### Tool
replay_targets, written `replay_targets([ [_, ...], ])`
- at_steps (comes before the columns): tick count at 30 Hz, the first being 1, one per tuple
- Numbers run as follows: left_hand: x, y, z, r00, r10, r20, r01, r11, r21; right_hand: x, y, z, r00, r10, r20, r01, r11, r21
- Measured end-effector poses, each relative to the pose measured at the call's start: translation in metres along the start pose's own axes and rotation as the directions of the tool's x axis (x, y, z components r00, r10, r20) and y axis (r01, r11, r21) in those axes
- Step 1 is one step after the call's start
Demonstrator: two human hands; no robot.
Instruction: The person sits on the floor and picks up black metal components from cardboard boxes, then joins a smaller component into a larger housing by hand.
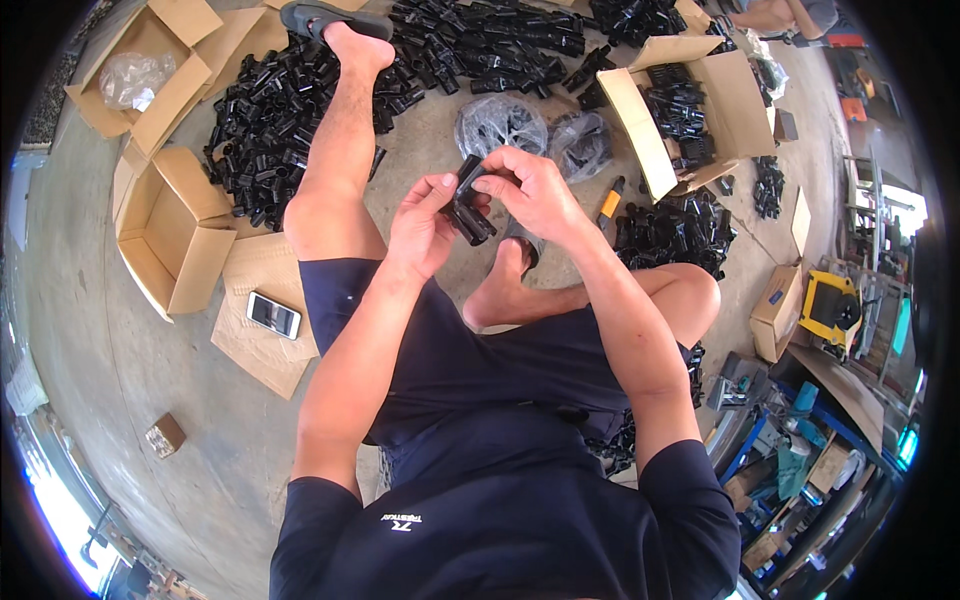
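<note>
A black tubular plastic part [472, 222] is held up between my two hands, over the floor in front of my lap. My left hand [422, 226] grips it from the left, with the thumb along its side. From the right, my right hand [535, 196] pinches its upper end between thumb and fingers. The part looks bent or branched, but the fingers hide some of it. Behind the hands sit a clear plastic bag [500, 124] with dark contents and a second such bag [581, 146].
Heaps of similar black parts [262, 150] cover the floor ahead. An open carton [735, 105] holds more of them; another carton [170, 235] stands left. A phone [273, 315] lies on flat cardboard [262, 265]. A yellow-and-black tool [611, 203] lies by my right wrist. Another person [785, 18] sits far right.
</note>
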State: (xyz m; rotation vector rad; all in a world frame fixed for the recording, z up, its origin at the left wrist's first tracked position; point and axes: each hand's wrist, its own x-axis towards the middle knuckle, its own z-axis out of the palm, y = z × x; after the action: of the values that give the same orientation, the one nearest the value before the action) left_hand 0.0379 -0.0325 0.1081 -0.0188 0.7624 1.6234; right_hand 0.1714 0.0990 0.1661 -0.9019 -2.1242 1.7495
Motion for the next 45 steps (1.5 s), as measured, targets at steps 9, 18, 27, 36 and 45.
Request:
replay_targets([
  [9, -0.003, 0.000, 0.002, 0.999, -0.051, -0.014, 0.050, 0.998, -0.046, 0.002, -0.010, -0.002, 0.999, 0.034, 0.023, -0.031, 0.993, -0.110],
  [18, -0.002, 0.001, -0.001, 0.999, -0.040, -0.002, 0.040, 0.999, 0.007, 0.005, -0.006, -0.002, 0.999, 0.014, 0.033, -0.010, 0.991, -0.130],
  [27, -0.004, -0.003, -0.001, 0.999, -0.050, -0.006, 0.050, 0.999, -0.020, -0.002, -0.003, 0.000, 1.000, 0.028, 0.004, -0.027, 0.995, -0.093],
  [36, -0.004, -0.005, 0.003, 0.999, 0.021, -0.037, -0.021, 1.000, -0.015, -0.002, -0.002, 0.011, 0.998, -0.028, -0.052, 0.023, 0.996, -0.084],
  [45, -0.007, -0.002, 0.004, 0.999, 0.033, -0.003, -0.033, 0.999, -0.009, -0.005, -0.002, 0.013, 0.992, -0.103, -0.078, 0.084, 0.972, -0.221],
])
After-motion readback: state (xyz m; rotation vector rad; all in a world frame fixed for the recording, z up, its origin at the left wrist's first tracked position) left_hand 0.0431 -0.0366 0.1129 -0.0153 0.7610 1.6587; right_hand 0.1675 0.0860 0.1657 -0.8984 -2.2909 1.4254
